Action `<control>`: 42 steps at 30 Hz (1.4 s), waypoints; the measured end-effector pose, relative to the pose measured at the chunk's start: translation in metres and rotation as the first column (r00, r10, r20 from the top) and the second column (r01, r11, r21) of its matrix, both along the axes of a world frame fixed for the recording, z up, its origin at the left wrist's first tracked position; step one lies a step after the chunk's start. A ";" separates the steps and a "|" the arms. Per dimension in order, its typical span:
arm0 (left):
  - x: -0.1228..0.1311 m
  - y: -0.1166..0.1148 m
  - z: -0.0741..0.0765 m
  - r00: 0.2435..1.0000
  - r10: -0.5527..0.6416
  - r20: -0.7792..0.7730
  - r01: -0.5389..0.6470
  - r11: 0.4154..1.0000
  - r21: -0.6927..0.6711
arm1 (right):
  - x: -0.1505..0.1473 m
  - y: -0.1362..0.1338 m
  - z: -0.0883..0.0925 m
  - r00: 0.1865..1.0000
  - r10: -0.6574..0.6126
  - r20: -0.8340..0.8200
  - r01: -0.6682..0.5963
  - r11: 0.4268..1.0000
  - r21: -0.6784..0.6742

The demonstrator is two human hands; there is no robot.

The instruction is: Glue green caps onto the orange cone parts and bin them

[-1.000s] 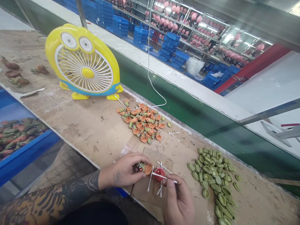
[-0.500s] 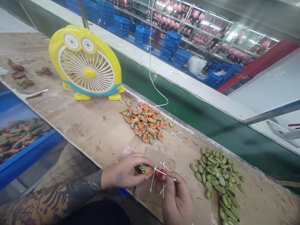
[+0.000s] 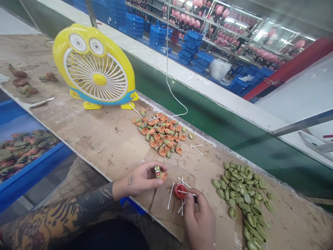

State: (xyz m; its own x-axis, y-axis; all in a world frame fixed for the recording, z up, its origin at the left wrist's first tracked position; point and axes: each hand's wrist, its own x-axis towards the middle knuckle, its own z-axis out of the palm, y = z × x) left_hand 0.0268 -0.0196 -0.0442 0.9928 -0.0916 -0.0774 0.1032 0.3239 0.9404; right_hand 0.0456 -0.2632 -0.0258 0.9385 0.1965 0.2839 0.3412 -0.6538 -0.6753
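Between the thumb and fingers of my left hand (image 3: 140,178) is a small turtle figurine (image 3: 157,172), its green head with a red mouth turned up and an orange shell part beside it. My right hand (image 3: 199,218) pinches a cotton swab (image 3: 186,192), whose far tip is in a small round pot of red paint (image 3: 179,195). Several loose swabs lie around the pot; one cotton swab (image 3: 170,196) lies to its left. Just beyond my hands is a pile of orange and green figurines (image 3: 163,133).
Green oval pieces (image 3: 244,194) are heaped at the right. A yellow fan (image 3: 100,79) stands at the back left, its white cord (image 3: 179,100) hanging past the figurines. Brown figurines (image 3: 18,72) sit far left. A blue crate (image 3: 33,163) of pieces is beside the cardboard-covered table (image 3: 104,139).
The swab has moved from against the figurine into the red pot. My left hand has drawn slightly up and left, turning the figurine so its face shows.
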 end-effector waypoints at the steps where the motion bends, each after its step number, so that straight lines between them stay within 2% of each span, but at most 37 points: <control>1: 0.000 0.000 0.001 1.000 -0.002 -0.011 0.002 1.000 -0.028 | -0.001 0.000 0.002 1.000 -0.020 0.000 0.020 1.000 0.010; 3: -0.001 0.000 0.005 1.000 -0.013 -0.020 0.011 0.998 -0.057 | -0.003 0.002 0.011 0.997 -0.075 -0.012 0.076 0.995 0.063; 5: -0.001 -0.001 0.008 0.999 -0.034 -0.033 0.031 0.997 -0.069 | -0.005 0.008 0.022 0.994 -0.108 -0.033 0.112 0.977 0.183; 8: -0.001 -0.003 0.011 0.997 -0.069 -0.044 0.065 0.995 -0.079 | -0.007 0.020 0.034 0.995 -0.061 -0.074 0.085 0.918 0.388; 10: -0.002 -0.003 0.012 0.995 -0.091 -0.039 0.088 0.993 -0.078 | -0.009 0.027 0.036 0.994 0.001 -0.108 0.048 0.894 0.445; 14: -0.003 -0.003 0.011 0.993 -0.115 -0.012 0.114 0.992 -0.044 | -0.009 0.033 0.028 0.980 0.076 -0.182 0.010 0.903 0.429; 23: -0.004 -0.002 0.003 0.991 -0.132 0.024 0.132 0.991 -0.023 | -0.010 0.034 0.016 0.973 0.106 -0.204 -0.016 0.917 0.399; 28: -0.003 -0.001 0.002 0.990 -0.140 0.008 0.140 0.989 -0.056 | -0.012 0.032 0.021 0.983 0.109 -0.148 -0.034 0.899 0.437; 30: -0.003 0.000 0.002 0.992 -0.130 0.002 0.129 0.990 -0.063 | -0.010 0.027 0.024 0.993 0.058 -0.103 -0.004 0.887 0.462; 32: -0.002 0.000 0.002 0.993 -0.114 0.007 0.114 0.991 -0.068 | -0.006 0.020 0.026 0.997 -0.019 -0.077 0.050 0.908 0.416; 34: -0.002 0.000 0.003 0.995 -0.099 0.011 0.099 0.993 -0.068 | -0.002 0.012 0.025 0.995 -0.044 -0.090 0.069 0.955 0.289; 38: -0.003 0.001 0.007 0.998 -0.063 -0.020 0.063 0.998 -0.019 | 0.006 -0.009 0.018 0.977 0.061 -0.206 -0.045 0.996 0.081; 39: -0.002 0.002 0.008 0.998 -0.054 -0.027 0.054 0.999 0.000 | 0.010 -0.018 0.017 0.973 0.024 -0.229 -0.016 0.999 0.037; 40: -0.002 0.002 0.008 0.998 -0.050 -0.028 0.050 0.999 0.015 | 0.014 -0.029 0.015 0.969 -0.073 -0.236 0.066 0.997 -0.036; 41: -0.002 0.002 0.009 0.999 -0.047 -0.028 0.047 0.998 0.028 | 0.019 -0.042 0.013 0.953 -0.206 -0.224 0.181 0.975 -0.126; 42: -0.001 0.003 0.010 0.999 -0.045 -0.025 0.046 0.998 0.035 | 0.024 -0.056 0.011 0.915 -0.356 -0.189 0.310 0.921 -0.236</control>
State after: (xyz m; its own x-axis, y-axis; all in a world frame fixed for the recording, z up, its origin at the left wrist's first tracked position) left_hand 0.0254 -0.0168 -0.0346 0.9854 -0.1335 -0.1053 0.1399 0.2846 0.9484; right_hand 0.0693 -0.3196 -0.0144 0.9930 -0.1088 0.0466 -0.0649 -0.8298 -0.5542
